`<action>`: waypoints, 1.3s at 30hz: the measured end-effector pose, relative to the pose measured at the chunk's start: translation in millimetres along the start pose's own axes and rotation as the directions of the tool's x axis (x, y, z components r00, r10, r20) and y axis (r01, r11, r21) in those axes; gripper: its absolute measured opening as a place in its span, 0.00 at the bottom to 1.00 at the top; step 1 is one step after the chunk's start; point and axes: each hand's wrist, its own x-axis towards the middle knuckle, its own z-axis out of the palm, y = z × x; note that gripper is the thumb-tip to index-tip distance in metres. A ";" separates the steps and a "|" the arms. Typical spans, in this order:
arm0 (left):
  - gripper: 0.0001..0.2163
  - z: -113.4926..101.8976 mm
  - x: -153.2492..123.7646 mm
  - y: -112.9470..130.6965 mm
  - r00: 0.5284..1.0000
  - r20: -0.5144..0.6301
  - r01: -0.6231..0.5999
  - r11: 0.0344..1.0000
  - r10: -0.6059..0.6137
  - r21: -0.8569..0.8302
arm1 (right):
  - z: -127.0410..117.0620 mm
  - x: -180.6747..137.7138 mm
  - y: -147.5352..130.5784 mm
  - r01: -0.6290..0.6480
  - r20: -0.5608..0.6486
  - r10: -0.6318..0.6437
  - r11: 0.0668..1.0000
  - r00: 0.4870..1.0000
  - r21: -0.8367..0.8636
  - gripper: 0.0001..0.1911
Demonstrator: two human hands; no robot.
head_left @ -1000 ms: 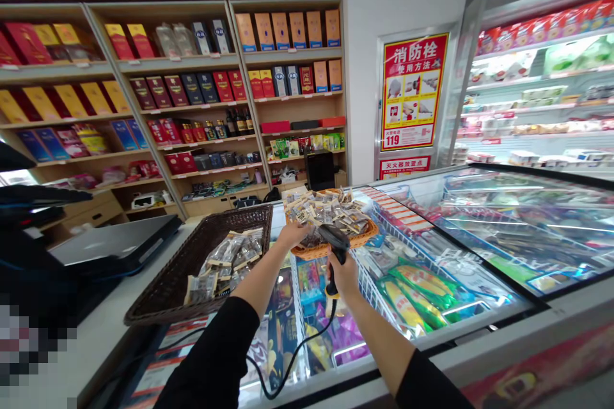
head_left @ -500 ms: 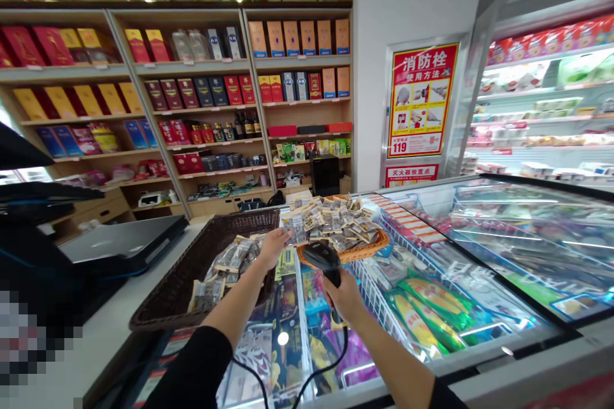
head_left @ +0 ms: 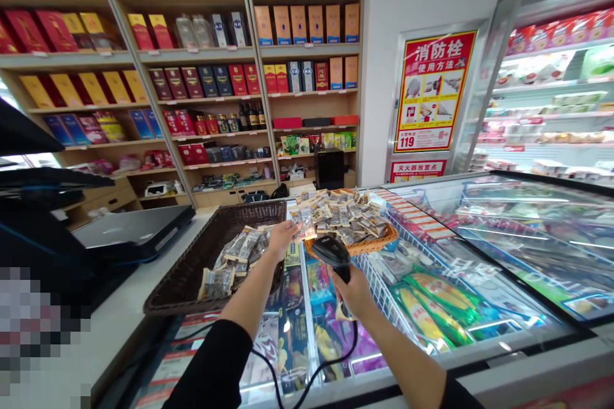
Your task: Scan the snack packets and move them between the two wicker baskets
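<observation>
My left hand [head_left: 283,239] pinches a small clear packet [head_left: 303,225] at the near left side of an orange wicker basket [head_left: 391,236] heaped with similar packets [head_left: 343,216]. In my right hand [head_left: 355,291] is a black barcode scanner [head_left: 330,254], its head pointing up and left toward the held packet. A bright reddish light shows on the packet's lower edge. The scanner's black cord [head_left: 330,363] loops down below my hand. Left of my left hand, a dark brown wicker basket [head_left: 180,278] holds several more packets [head_left: 244,252].
Both baskets rest over a glass-topped chest freezer [head_left: 480,281] full of packaged goods. A flat scale [head_left: 137,233] stands on the white counter [head_left: 112,332] at left. Shelves of boxed bottles [head_left: 201,80] line the back wall; a red and yellow poster [head_left: 434,92] hangs right of them.
The view has shifted slightly, so most things sit further right. A reddish light now shows on the packet in my left hand. Both hands keep their hold.
</observation>
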 end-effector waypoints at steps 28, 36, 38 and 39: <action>0.15 -27.9 -38.2 69.1 0.910 0.016 -0.105 0.194 0.415 0.975 | -4.9 15.9 -0.2 -0.070 -0.231 0.240 0.821 0.943 0.567 0.14; 0.12 123.3 20.4 23.7 0.952 0.295 -0.260 0.300 -0.077 0.918 | -18.0 38.1 24.8 -0.073 -0.401 0.339 0.833 0.851 0.548 0.14; 0.12 135.9 26.7 17.6 0.959 0.258 -0.212 0.303 -0.117 0.929 | -17.1 41.2 27.1 -0.072 -0.419 0.338 0.842 0.843 0.535 0.14; 0.12 138.4 28.9 15.9 0.962 0.236 -0.185 0.311 -0.136 0.932 | -16.3 41.9 27.1 -0.072 -0.421 0.336 0.845 0.842 0.530 0.14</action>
